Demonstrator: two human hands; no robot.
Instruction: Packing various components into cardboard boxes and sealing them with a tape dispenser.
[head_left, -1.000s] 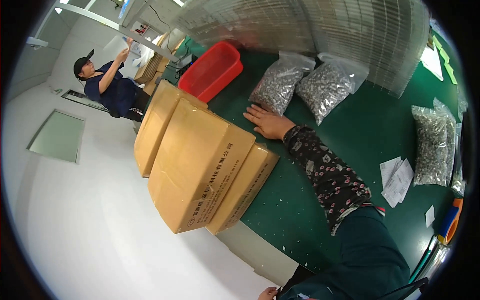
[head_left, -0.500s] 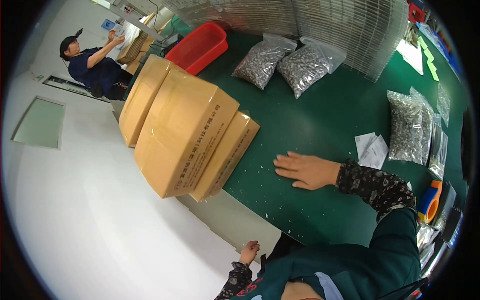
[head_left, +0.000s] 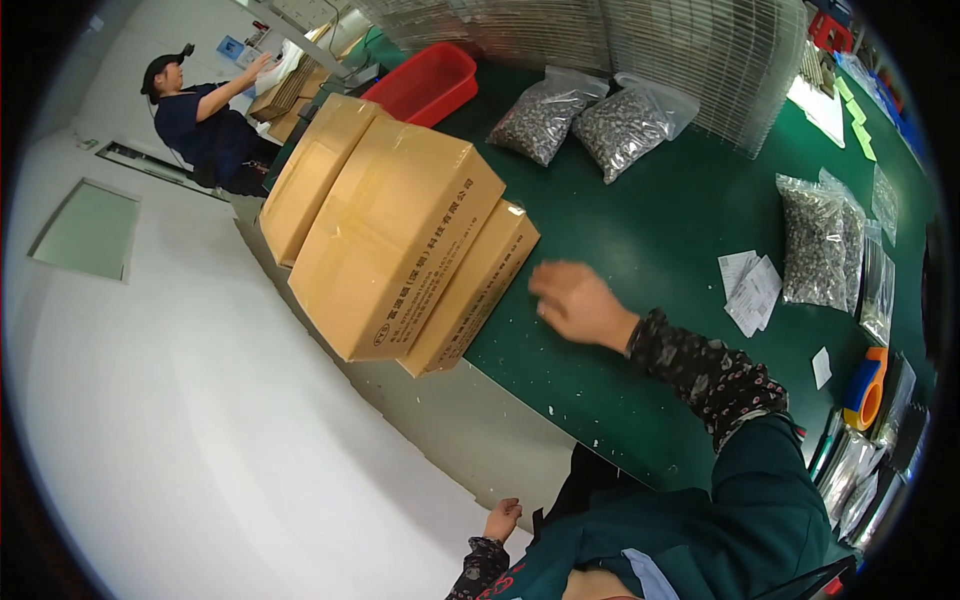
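Observation:
My right hand (head_left: 580,303) is over the green tabletop (head_left: 640,235), just right of the stacked cardboard boxes and apart from them. Its fingers are a little bent and blurred by motion, the thumb stands apart, and I see nothing held. Closest to it is the lowest carton (head_left: 478,300), beneath a larger taped carton (head_left: 385,240). Behind these is another carton (head_left: 318,170). Low beside my body, off the table's edge, my left hand (head_left: 504,519) hangs with curled fingers and nothing visible in it.
A red bin (head_left: 425,88) and two clear bags of small grey parts (head_left: 545,115) lie farther back, before wire racks (head_left: 690,60). Paper slips (head_left: 752,292), another filled bag (head_left: 822,240) and an orange-blue tape roll (head_left: 866,390) are at right. A person (head_left: 205,125) stands far left.
My right hand has lifted from lying flat and moved up and slightly left toward the cartons, its fingers now more bent. My left hand still hangs low.

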